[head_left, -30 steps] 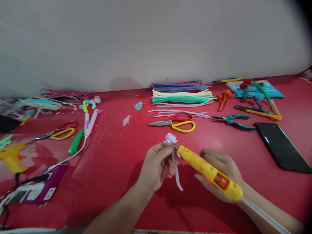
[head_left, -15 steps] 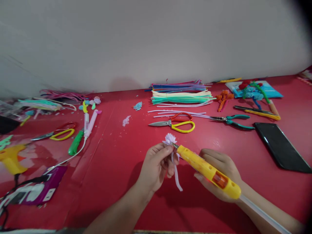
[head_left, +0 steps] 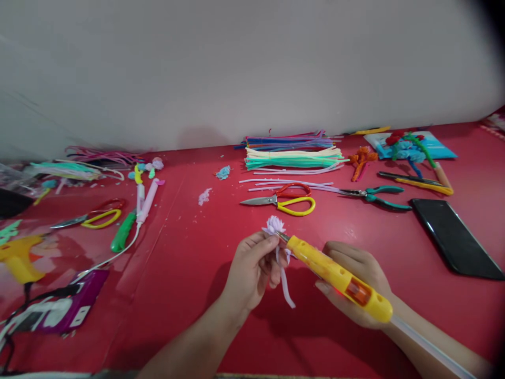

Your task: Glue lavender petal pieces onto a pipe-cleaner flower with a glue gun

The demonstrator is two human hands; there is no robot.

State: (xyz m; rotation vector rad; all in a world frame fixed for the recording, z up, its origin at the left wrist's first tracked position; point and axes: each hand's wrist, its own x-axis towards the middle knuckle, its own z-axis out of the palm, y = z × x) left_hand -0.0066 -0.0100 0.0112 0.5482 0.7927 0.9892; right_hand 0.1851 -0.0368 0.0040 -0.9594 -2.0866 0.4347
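Between the thumb and fingers of my left hand (head_left: 252,268) is a pale lilac pipe-cleaner flower (head_left: 275,225), its petals up and a lilac strip hanging below. My right hand (head_left: 357,273) is wrapped round a yellow hot glue gun (head_left: 335,273), a clear glue stick (head_left: 430,342) jutting from its back end. The metal nozzle points up and left at the base of the flower, by my left fingertips; whether it touches I cannot tell. Just beyond the flower lie scissors (head_left: 280,200) with red and yellow handles.
Pipe-cleaner bundles (head_left: 294,157) lie at the back of the red table (head_left: 177,295). To the right are pliers (head_left: 374,197), a black phone (head_left: 457,239) and finished flowers (head_left: 410,147). At left are a second glue gun (head_left: 21,258), more scissors (head_left: 89,218) and a purple power strip (head_left: 79,302).
The glue gun has shifted very slightly right and down. My left hand and the flower are almost still.
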